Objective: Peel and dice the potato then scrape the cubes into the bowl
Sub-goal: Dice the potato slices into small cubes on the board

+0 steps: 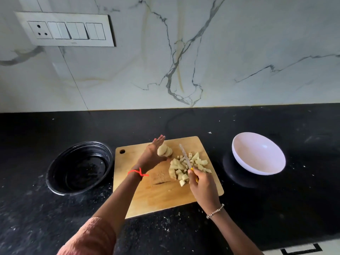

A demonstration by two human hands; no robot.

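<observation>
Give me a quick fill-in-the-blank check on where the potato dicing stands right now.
The right hand grips the ___. The potato cubes lie piled on the wooden ___. The white bowl right of it is ___. The left hand touches the uncut potato chunk with ___ fingers.
Missing words: knife; cutting board; empty; straight.

The left hand [152, 153] touched the potato piece [165, 150], fingers straight. The right hand [202, 184] held the knife [185, 157] over the cubes [176, 170].
</observation>
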